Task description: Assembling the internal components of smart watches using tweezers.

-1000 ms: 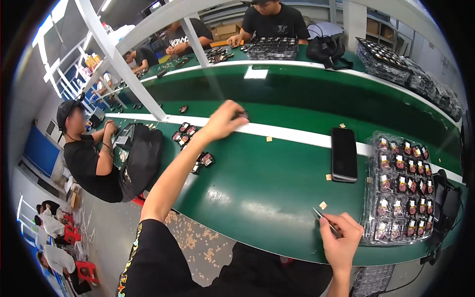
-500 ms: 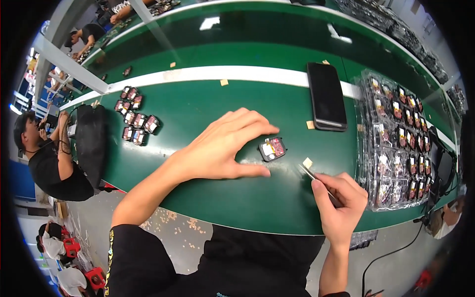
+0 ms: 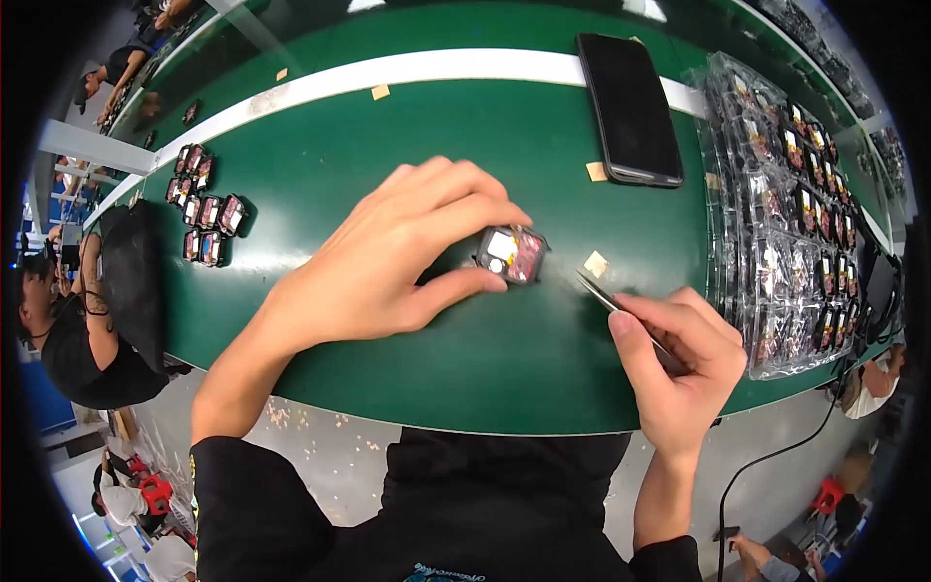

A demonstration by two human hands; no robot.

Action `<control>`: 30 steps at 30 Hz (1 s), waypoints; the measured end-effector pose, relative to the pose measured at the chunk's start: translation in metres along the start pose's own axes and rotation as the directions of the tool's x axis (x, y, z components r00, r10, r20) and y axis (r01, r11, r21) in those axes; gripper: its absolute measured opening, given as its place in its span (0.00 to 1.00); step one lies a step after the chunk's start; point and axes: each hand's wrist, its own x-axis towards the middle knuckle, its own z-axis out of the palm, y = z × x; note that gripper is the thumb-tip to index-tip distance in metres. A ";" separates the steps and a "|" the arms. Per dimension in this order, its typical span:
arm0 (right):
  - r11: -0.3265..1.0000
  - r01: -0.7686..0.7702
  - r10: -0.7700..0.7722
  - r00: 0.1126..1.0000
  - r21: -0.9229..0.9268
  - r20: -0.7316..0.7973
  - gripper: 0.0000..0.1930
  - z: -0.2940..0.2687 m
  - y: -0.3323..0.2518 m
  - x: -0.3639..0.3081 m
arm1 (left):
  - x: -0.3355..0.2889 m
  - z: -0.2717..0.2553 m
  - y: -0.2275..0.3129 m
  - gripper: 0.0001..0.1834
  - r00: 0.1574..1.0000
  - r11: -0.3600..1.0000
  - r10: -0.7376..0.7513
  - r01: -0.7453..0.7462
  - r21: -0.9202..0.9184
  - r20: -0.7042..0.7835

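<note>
"So, what has the left hand [image 3: 412, 250] got?"

"A black module [image 3: 512, 255], pinched at its left side between thumb and fingers. It's at the middle of the worktop [image 3: 456, 378]; I can't tell whether it rests there or is lifted slightly."

"And the right hand [image 3: 684, 369]?"

"Wrapped around metal tweezers [image 3: 603, 298], which point forward and to the left. Their tip is just beside a small tan square [image 3: 595, 264] lying on the worktop, between the module and that hand. Whether the prongs meet is too small to tell."

"What lies round about?"

"Over on the left, a cluster of similar modules [image 3: 231, 215], well apart from both hands. Toward the far edge on the right, a dark phone [image 3: 630, 112] lies partly over the white strip [image 3: 465, 66], with another tan piece [image 3: 595, 172] by its near left corner."

"Anything to the right of that?"

"Yes, clear plastic trays [image 3: 734, 233] with more modules [image 3: 808, 209] seated in rows."
</note>
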 end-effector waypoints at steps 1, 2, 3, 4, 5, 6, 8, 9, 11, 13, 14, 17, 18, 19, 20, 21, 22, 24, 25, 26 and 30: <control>1.000 0.010 -0.010 1.000 0.028 0.013 0.09 -0.001 0.000 0.000 | 0.000 0.000 0.004 0.28 1.000 1.000 -0.003 0.003 -0.010 0.007; 0.998 0.018 -0.020 0.999 0.057 0.025 0.09 -0.003 0.001 0.000 | -0.001 0.001 0.010 0.28 0.996 0.993 -0.042 0.050 -0.106 0.078; 0.999 0.003 -0.004 1.000 0.052 0.026 0.09 -0.003 0.001 0.000 | -0.001 0.002 0.014 0.29 0.985 0.975 -0.072 0.103 -0.199 0.155; 0.998 0.024 -0.028 0.998 0.063 0.054 0.09 -0.003 0.001 0.000 | -0.001 0.005 0.014 0.30 0.989 0.985 -0.019 0.043 -0.167 0.145; 0.996 0.045 -0.051 0.995 0.076 0.082 0.10 -0.003 0.000 0.001 | -0.001 0.006 0.012 0.30 0.988 0.983 -0.019 0.046 -0.180 0.154; 0.997 0.063 -0.067 0.992 0.042 0.106 0.09 -0.002 -0.002 0.003 | -0.002 0.005 0.010 0.31 0.988 0.987 0.011 0.015 -0.160 0.156; 0.999 0.052 -0.052 0.991 0.003 0.123 0.09 0.001 -0.003 0.003 | -0.002 0.008 0.008 0.33 0.991 0.990 0.045 -0.027 -0.139 0.128; 0.998 0.055 -0.050 0.989 -0.036 0.138 0.08 0.002 -0.003 0.004 | -0.001 0.009 0.007 0.33 0.990 0.988 0.043 -0.023 -0.151 0.135; 0.996 0.051 -0.039 0.985 -0.070 0.166 0.08 0.004 -0.002 0.007 | 0.001 0.009 0.007 0.33 0.990 0.993 0.037 -0.021 -0.115 0.139; 0.994 0.074 -0.062 0.986 -0.076 0.157 0.08 0.006 -0.002 0.007 | 0.001 0.010 0.009 0.32 0.992 0.994 0.035 -0.022 -0.110 0.124; 0.995 0.068 -0.056 0.986 -0.075 0.159 0.08 0.006 -0.002 0.007 | 0.002 0.010 0.009 0.32 0.991 0.994 0.031 -0.017 -0.106 0.129; 0.996 0.051 -0.037 0.982 -0.070 0.184 0.08 0.005 -0.004 0.007 | 0.002 0.010 0.008 0.32 0.991 0.994 0.031 -0.017 -0.103 0.131; 0.996 0.034 -0.019 0.984 -0.083 0.180 0.08 0.005 -0.005 0.007 | 0.001 0.011 0.007 0.32 0.991 0.994 0.042 -0.029 -0.106 0.124; 0.995 0.018 -0.001 0.985 -0.096 0.175 0.09 0.006 -0.005 0.007 | 0.001 0.012 0.006 0.32 0.991 0.994 0.042 -0.028 -0.110 0.126; 0.995 0.015 0.002 0.985 -0.098 0.175 0.09 0.006 -0.005 0.006 | 0.001 0.012 0.005 0.33 0.991 0.993 0.044 -0.030 -0.111 0.123; 0.995 0.022 -0.004 0.985 -0.100 0.172 0.09 0.006 -0.004 0.006 | 0.002 0.012 0.005 0.33 0.992 0.994 0.045 -0.032 -0.107 0.122; 0.994 0.029 -0.011 0.985 -0.103 0.170 0.09 0.005 -0.005 0.005 | 0.002 0.012 0.005 0.33 0.991 0.994 0.045 -0.032 -0.106 0.124; 0.991 0.065 -0.045 0.983 -0.113 0.176 0.10 0.003 -0.005 0.006 | 0.002 0.012 0.006 0.33 0.992 0.993 0.053 -0.041 -0.110 0.112; 0.987 0.102 -0.078 0.980 -0.125 0.184 0.10 0.002 -0.006 0.007 | 0.003 0.012 0.007 0.33 0.992 0.993 0.056 -0.043 -0.110 0.112; 0.987 0.103 -0.079 0.980 -0.126 0.182 0.10 0.003 -0.005 0.006 | 0.004 0.010 0.010 0.32 0.994 0.990 0.012 0.004 -0.141 0.108; 0.961 0.202 -0.184 0.977 -0.189 0.105 0.14 0.008 -0.001 0.000 | 0.003 0.013 0.008 0.28 0.997 0.989 0.016 -0.004 -0.151 0.077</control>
